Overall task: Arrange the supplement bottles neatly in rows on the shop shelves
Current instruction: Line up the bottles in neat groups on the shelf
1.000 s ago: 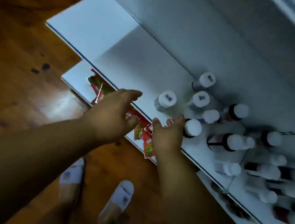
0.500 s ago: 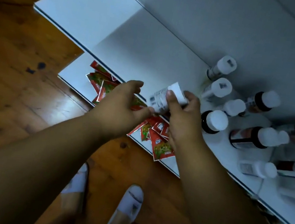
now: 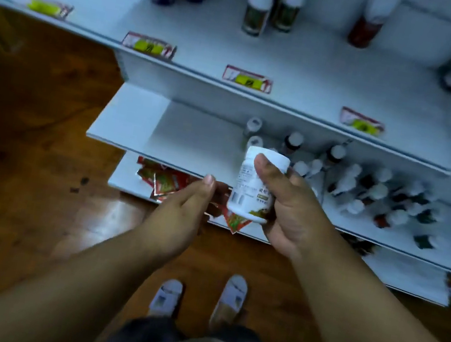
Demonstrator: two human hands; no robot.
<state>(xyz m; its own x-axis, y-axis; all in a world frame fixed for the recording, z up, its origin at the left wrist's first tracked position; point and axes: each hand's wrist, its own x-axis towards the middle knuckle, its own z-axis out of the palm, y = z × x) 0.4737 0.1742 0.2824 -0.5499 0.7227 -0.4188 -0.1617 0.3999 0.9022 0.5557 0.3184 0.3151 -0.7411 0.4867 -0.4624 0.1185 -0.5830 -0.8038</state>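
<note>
The right hand (image 3: 292,209) grips a white supplement bottle (image 3: 256,186) upright, long axis near vertical with its cap tilted slightly right, in front of the middle shelf (image 3: 194,138), while the left hand (image 3: 182,208) hovers beside it, fingers relaxed and empty.

I see both bare arms reach forward from the bottom. My right hand (image 3: 286,208) is curled round a white bottle (image 3: 254,187), thumb on the front, and holds it upright. My left hand (image 3: 181,211) is just beside it, fingers straight and together, holding nothing.
</note>
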